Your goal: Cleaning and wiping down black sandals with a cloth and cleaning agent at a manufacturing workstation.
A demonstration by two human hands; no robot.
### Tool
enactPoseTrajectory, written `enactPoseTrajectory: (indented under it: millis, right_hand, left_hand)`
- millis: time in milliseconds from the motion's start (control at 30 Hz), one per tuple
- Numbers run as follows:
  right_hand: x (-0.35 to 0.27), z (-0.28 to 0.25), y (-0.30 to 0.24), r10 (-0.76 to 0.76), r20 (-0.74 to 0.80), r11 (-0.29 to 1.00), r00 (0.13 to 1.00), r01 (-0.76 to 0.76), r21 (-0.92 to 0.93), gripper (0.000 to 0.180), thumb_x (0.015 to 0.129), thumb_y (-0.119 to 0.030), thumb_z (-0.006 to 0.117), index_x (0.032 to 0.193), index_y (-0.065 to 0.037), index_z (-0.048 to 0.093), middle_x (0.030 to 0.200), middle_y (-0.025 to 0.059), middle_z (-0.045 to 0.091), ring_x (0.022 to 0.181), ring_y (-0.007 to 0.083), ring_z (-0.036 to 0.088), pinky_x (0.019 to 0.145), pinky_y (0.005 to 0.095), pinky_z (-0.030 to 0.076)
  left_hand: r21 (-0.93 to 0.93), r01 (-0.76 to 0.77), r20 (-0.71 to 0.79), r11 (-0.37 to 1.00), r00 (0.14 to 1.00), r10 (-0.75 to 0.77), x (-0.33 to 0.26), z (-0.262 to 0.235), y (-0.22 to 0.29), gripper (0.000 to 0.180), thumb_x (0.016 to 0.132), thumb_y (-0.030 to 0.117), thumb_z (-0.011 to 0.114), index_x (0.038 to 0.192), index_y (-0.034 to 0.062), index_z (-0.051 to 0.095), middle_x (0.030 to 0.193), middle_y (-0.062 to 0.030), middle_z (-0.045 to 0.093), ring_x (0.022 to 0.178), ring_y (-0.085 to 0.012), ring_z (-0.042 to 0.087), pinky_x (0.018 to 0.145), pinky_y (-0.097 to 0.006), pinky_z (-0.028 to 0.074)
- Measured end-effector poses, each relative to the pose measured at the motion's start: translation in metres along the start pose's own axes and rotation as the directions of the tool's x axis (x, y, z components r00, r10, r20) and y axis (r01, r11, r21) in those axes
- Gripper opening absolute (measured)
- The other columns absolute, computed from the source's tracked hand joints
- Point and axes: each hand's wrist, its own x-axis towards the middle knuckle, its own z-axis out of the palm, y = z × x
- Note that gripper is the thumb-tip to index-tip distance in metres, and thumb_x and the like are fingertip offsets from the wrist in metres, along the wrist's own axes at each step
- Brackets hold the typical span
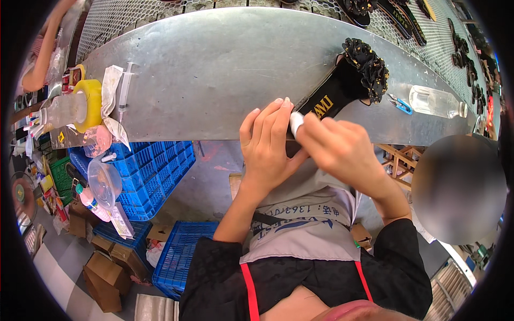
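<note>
A black slide sandal (334,88) lies slantwise on the metal table, its strap covered with black fabric flowers (369,69) flecked with gold. Gold lettering marks its insole, close to the heel end. My left hand (267,144) holds that heel end at the table's near edge, fingers along its side and thumb beneath. Pinched in my right hand (340,152) is a small white wad (296,122), probably cloth, pressed against the heel of the insole. Both hands partly hide the heel.
Right of the sandal are blue-handled snips (400,105) and a clear bottle (436,101). A yellow tape roll (88,105) and a syringe (126,91) lie at the left. Blue crates (155,174) stand below the table. Beyond it, a mesh conveyor (417,53) carries more sandals.
</note>
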Motion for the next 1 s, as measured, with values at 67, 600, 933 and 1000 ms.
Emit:
enactPoseTrajectory:
  millis: [67,600,933,1000]
  right_hand:
    - [0.001,-0.003,0.0,0.005,0.009,1.0,1.0,-0.005,0.007,0.025,0.071,-0.013,0.071,0.095,-0.008,0.066,0.089,0.0025,0.054,0.071,0.0103,0.059,0.056,0.0253,0.049]
    - [-0.009,-0.007,0.04,0.325,-0.044,0.946,0.945,-0.325,-0.008,0.019,0.078,-0.008,0.07,0.097,-0.006,0.065,0.088,0.0031,0.055,0.07,0.0165,0.063,0.057,0.0324,0.052]
    - [-0.008,-0.002,0.01,0.146,-0.022,0.987,0.989,-0.144,0.072,0.022,0.073,-0.01,0.072,0.094,-0.008,0.066,0.088,0.0014,0.055,0.071,0.0136,0.061,0.057,0.0299,0.051]
    - [-0.011,-0.003,0.024,0.223,-0.04,0.973,0.974,-0.22,0.062,0.022,0.076,-0.009,0.072,0.097,-0.007,0.067,0.088,0.002,0.056,0.07,0.0144,0.063,0.057,0.0308,0.051]
  left_hand:
    - [-0.006,-0.003,0.002,1.0,1.0,0.003,0.001,0.0,0.0,0.086,0.074,0.034,0.089,0.145,0.002,0.052,0.137,-0.0117,0.066,0.13,-0.0253,0.061,0.116,-0.046,0.033]
    - [-0.024,0.017,0.026,1.0,1.0,-0.016,0.001,-0.002,0.003,0.086,0.077,0.038,0.089,0.145,0.0021,0.052,0.135,-0.0111,0.066,0.13,-0.0251,0.06,0.116,-0.046,0.033]
    - [0.006,0.014,0.025,1.0,1.0,-0.014,-0.001,0.0,0.002,0.085,0.077,0.038,0.089,0.145,0.0024,0.052,0.136,-0.011,0.066,0.131,-0.0247,0.06,0.116,-0.046,0.033]
    - [-0.015,0.022,0.03,1.0,0.999,-0.021,0.0,0.0,0.003,0.086,0.076,0.037,0.089,0.145,0.0023,0.052,0.136,-0.0112,0.066,0.131,-0.025,0.06,0.116,-0.046,0.033]
